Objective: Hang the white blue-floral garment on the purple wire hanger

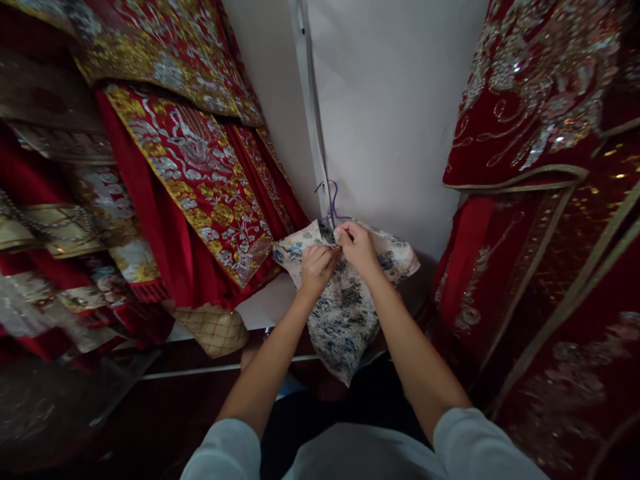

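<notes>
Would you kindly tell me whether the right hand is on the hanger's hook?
No, the right hand is at the neckline of the floral shirt, below the purple hook.

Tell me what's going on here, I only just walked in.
A person stands at a floral garment on a purple hanger, with both hands at its neck. The left hand and the right hand meet there, pinching the cloth; the detail between them is too small to make out. The hanger's hook is at a pale upright strip by a light wall. Red embroidered garments hang to the left and right.
</notes>
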Motion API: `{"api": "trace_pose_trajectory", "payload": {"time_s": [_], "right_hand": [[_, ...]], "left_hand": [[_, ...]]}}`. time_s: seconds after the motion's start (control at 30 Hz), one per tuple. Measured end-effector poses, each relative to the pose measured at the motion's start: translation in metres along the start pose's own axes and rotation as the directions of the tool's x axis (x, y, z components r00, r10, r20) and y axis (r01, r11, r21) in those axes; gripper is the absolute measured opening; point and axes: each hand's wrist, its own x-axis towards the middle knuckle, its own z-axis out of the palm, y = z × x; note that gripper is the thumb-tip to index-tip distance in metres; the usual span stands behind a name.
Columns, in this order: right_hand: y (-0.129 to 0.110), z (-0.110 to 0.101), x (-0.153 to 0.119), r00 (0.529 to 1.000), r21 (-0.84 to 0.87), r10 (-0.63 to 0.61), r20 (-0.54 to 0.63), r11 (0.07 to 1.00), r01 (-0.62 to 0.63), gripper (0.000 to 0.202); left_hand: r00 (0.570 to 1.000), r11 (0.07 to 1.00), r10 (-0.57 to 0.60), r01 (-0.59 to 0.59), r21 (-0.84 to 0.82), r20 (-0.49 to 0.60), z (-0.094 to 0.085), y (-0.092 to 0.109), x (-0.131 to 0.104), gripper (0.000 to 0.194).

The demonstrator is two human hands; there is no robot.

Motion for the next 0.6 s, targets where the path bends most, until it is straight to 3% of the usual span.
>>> {"api": "trace_pose_trajectory", "payload": {"time_s": [0.07,0.17,0.23,0.3,0.37,0.43,0.5,0.6], "right_hand": [[-0.005,-0.004,0.007,0.998,0.109,0.01,-0.06,0.994,-0.003,0.018],[-0.013,-0.02,0.023,0.982,0.296,0.055,-0.181,0.955,0.001,0.025],[-0.015,-0.036,0.03,0.97,0.382,0.098,-0.224,0.924,-0.006,0.029],[-0.014,-0.055,0.029,0.958,0.463,0.167,-0.234,0.885,-0.041,0.031],[-0.01,-0.073,0.018,0.935,0.567,0.255,-0.249,0.821,-0.073,0.03],[-0.007,-0.089,-0.001,0.9,0.682,0.341,-0.271,0.728,-0.07,0.025],[-0.007,-0.101,-0.023,0.868,0.787,0.418,-0.269,0.615,-0.052,0.017],[-0.011,-0.117,-0.053,0.853,0.911,0.486,-0.193,0.411,-0.028,0.009]], "left_hand": [[0.992,0.998,0.057,-0.058,0.009,0.116,0.005,0.002,-0.016,0.023],[0.925,0.987,0.16,-0.144,-0.071,0.344,0.008,0.01,-0.057,0.023],[0.905,0.988,0.137,-0.097,-0.119,0.403,0.005,0.019,-0.084,0.02],[0.922,0.991,0.017,0.035,-0.126,0.386,0.001,0.027,-0.098,0.019],[0.936,0.973,-0.173,0.21,-0.092,0.306,-0.002,0.033,-0.093,0.03],[0.913,0.923,-0.369,0.382,-0.048,0.175,0.0,0.033,-0.073,0.043],[0.849,0.849,-0.524,0.527,-0.045,0.063,0.009,0.026,-0.047,0.056],[0.725,0.718,-0.687,0.688,-0.107,0.056,0.028,0.001,-0.013,0.087]]}}
